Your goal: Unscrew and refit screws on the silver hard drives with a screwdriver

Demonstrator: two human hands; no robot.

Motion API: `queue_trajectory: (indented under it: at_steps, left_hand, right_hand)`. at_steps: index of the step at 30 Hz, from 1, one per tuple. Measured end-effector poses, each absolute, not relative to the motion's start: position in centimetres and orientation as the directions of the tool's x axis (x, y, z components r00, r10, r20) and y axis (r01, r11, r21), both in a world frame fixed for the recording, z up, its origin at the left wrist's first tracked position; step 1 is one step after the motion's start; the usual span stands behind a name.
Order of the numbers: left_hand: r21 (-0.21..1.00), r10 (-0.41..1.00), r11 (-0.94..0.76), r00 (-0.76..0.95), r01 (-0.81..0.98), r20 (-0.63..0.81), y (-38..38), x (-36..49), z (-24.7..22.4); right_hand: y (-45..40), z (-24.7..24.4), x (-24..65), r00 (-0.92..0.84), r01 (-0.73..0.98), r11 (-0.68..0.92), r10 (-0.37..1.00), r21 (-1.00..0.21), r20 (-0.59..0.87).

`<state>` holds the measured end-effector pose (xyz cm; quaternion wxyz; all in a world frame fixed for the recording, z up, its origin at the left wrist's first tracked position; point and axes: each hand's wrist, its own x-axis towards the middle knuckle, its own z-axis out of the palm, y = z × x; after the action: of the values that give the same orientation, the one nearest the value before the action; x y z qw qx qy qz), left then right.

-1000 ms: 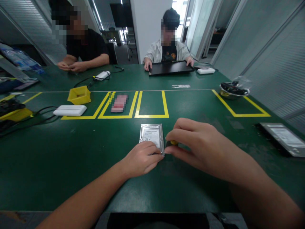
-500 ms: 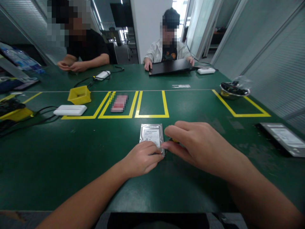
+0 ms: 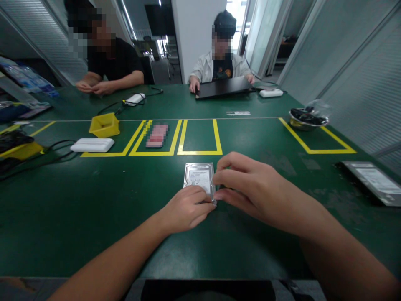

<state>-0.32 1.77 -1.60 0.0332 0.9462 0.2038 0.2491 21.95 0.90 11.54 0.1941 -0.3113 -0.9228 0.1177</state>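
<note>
A silver hard drive (image 3: 199, 174) with a white label lies flat on the green table, its near end covered by my fingers. My left hand (image 3: 189, 207) rests over that near end and grips it. Close against the drive's right edge is my right hand (image 3: 247, 184), thumb and fingers pinched together. Something small and dark with a trace of yellow shows between those fingers; most of it is hidden, so its kind cannot be made out.
Another drive (image 3: 374, 179) lies at the right. Yellow tape (image 3: 200, 153) marks boxes beyond my hands. A yellow bin (image 3: 104, 125) and white power strip (image 3: 92, 145) stand left, a bowl of dark parts (image 3: 308, 119) right. Across the table, one person holds a black panel (image 3: 225, 88); another sits left.
My right hand's fingers have shifted slightly, the index finger rising and the fingertips coming closer to the drive's edge. My left hand and the drive stay in place.
</note>
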Motion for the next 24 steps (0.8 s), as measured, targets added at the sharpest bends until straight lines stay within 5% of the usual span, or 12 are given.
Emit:
queue_trajectory:
  at_steps: [12, 24]
  left_hand:
    - [0.165, 0.407, -0.913, 0.796, 0.374, 0.447, 1.8, -0.3, -1.7]
    - [0.138, 0.396, -0.916, 0.797, 0.376, 0.456, 1.7, -0.4, -1.7]
  right_hand:
    - [0.9, 12.6, 22.8, -0.798, 0.407, 0.790, 0.551, -0.458, 0.242]
    - [0.9, 12.6, 22.8, -0.768, 0.507, 0.773, 0.606, -0.381, 0.209]
